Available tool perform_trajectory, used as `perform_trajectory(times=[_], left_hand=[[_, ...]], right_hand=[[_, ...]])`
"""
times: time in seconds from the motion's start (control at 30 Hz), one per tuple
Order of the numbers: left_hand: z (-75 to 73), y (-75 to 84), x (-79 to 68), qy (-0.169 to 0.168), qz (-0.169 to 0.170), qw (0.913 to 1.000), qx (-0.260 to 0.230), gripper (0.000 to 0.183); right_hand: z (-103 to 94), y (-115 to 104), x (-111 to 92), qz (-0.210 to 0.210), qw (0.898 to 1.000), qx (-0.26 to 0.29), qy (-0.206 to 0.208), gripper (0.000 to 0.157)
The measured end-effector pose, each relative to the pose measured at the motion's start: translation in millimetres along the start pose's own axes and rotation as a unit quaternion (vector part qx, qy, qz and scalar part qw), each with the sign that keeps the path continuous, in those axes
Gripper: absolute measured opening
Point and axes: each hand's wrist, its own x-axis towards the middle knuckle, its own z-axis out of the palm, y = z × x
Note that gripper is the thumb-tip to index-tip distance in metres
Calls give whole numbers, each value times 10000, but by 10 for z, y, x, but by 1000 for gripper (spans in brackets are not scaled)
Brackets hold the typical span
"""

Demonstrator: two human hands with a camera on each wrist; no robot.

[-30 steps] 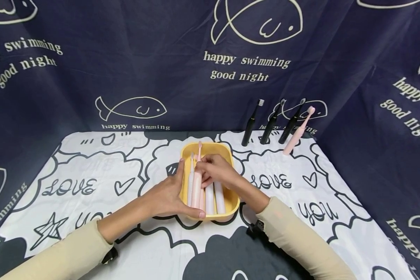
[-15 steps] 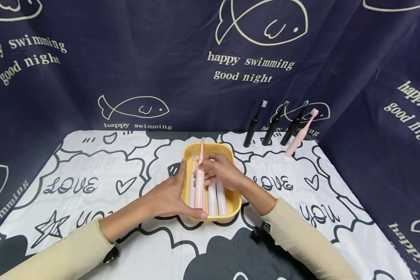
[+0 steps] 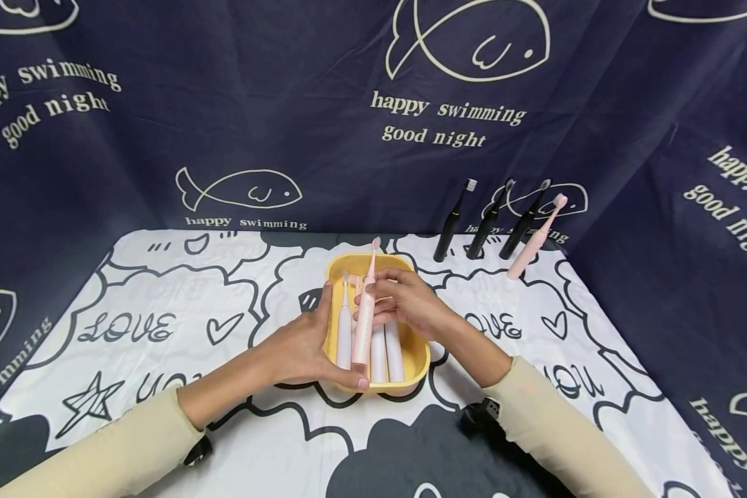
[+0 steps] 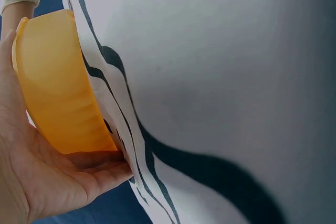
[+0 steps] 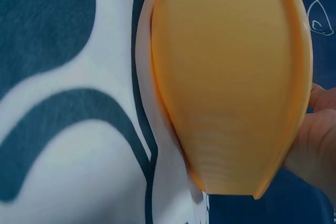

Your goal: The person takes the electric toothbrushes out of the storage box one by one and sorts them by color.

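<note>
Right hand (image 3: 411,303) pinches a slender, smooth pink toothbrush (image 3: 364,325).
Left hand (image 3: 301,346) lies spread against a rounded-rectangular, smooth-walled yellow plastic bin (image 4: 63,82).

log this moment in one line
right hand: holds pink toothbrush over yellow bin; left hand: grips bin's left side; in bin: white toothbrush, white handles, pink brush head; back right: three black toothbrushes, another pink toothbrush

Pink toothbrush (image 3: 364,321), yellow tray (image 3: 417,353), navy curtain (image 3: 324,131) with pale fish

Upper ends of two white toothbrushes (image 3: 379,356) hidden behind right hand (image 3: 411,301); right sleeve (image 3: 563,425) cut by bottom edge.
</note>
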Motion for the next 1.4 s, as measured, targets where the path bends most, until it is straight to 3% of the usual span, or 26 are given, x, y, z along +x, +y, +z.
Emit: perform_trajectory(times=[0.77, 1.07, 1.4], left_hand=[[12, -16, 13, 82, 104, 9999, -17, 182], [11, -12, 10, 44, 1, 10000, 30, 182], [13, -14, 14, 84, 30, 9999, 120, 183]], right_hand=[[-437, -121, -218, -113, 9997, 233, 37, 28], [-587, -217, -308, -50, 9997, 161, 179, 53], [-763, -273, -395, -326, 9989, 283, 198, 31]])
